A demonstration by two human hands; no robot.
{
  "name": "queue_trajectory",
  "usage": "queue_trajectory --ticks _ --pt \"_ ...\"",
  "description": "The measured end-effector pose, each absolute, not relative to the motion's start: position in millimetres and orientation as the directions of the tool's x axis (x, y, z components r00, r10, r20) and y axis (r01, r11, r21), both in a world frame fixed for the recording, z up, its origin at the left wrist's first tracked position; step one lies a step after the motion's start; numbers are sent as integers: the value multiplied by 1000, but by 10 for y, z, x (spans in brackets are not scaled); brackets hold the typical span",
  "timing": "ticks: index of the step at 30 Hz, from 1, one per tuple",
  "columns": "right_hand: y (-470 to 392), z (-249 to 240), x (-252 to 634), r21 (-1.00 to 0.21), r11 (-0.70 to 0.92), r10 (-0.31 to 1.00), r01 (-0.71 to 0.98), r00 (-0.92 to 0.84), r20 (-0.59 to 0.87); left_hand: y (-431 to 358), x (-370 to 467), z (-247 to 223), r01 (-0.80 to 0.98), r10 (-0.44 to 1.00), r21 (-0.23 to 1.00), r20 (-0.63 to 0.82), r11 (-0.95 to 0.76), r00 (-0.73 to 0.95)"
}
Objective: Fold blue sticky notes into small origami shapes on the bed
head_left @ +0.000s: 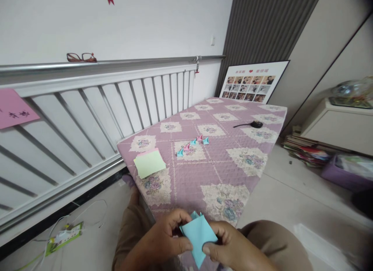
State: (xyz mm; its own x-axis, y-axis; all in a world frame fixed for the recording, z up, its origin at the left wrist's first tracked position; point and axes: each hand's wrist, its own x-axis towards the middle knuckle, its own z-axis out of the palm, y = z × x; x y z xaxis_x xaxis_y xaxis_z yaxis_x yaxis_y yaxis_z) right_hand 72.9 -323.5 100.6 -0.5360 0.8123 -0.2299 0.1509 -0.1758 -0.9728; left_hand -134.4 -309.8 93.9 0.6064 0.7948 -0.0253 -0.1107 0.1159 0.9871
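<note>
A partly folded sheet of blue paper (199, 233) is held above the near edge of the table, its layers slightly apart at the top. My left hand (167, 240) grips its left side, thumb in front and fingers behind. At the lower right side, my right hand (230, 245) pinches it the same way. Farther up the cloth lies a line of small folded paper pieces, blue (180, 152) and pink (187, 147) ones alternating. To their left rests a stack of square paper (150, 163), pale green on top with pink showing beneath.
A purple flowered cloth (192, 181) covers the table. A black-headed, long-handled object (255, 124) lies toward its far right. The white radiator (116, 107) runs along the left, glasses (81, 57) on its pipe. A power strip (64, 238) with cables sits on the floor.
</note>
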Motion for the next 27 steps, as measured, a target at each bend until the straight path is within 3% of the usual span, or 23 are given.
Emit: queue_trajectory --ticks 5,9,12,16,27 --pt "-3226 988 707 -918 253 901 304 -420 109 -3185 -1157 677 -374 935 926 92 47 343" --pt "-3246 942 738 -805 429 873 409 -415 255 -3251 -1073 604 -388 861 905 52 173 505" --pt "-3280 930 760 -748 461 871 478 -406 277 -3301 -1074 554 -292 809 918 -52 270 586" --pt "-3320 909 748 -717 460 877 524 -396 274 -3342 -1088 431 -149 840 929 -228 339 492" --pt "-3298 939 695 -818 376 902 436 -374 215 -3356 -1055 342 -92 883 943 -261 319 391"
